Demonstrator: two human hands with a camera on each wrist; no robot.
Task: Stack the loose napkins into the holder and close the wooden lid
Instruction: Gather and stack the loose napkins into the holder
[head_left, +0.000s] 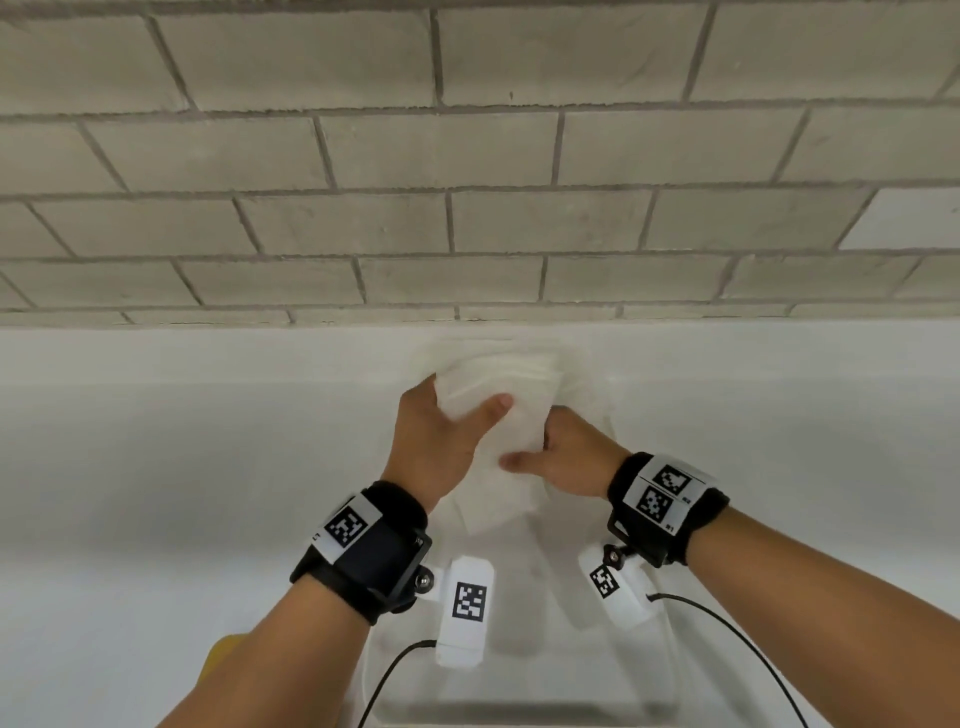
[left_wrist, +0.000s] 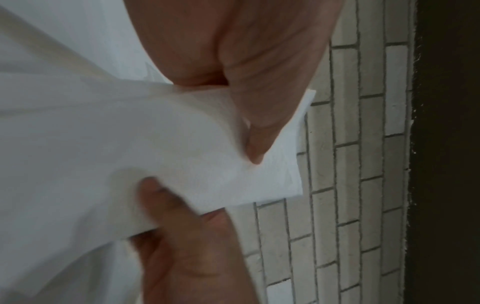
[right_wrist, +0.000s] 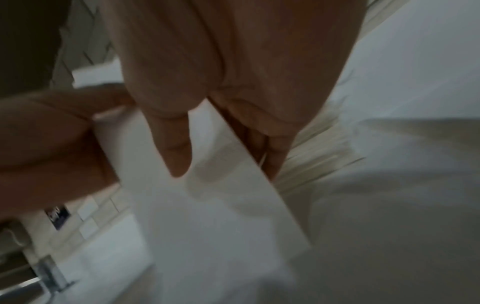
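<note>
While held up over the white tabletop, gripped at its left edge by the left hand: a stack of white folded paper napkins, thumb across the top face, fingers hidden behind. Seen from the left wrist, the same thumb pressing down on the napkin stack, with a fingertip of the other hand poking out under its lower edge. Further right, clamped on the stack's right edge, the right hand, thumb laid flat on the front, fingers tucked behind. From the right wrist, blurred: thumb on the front of the napkins, fingers behind the edge. More white paper lying flat on the tabletop beneath and beyond the hands, edges too faint to trace. Behind, a pale grey brick wall. Holder and wooden lid not to be made out.
</note>
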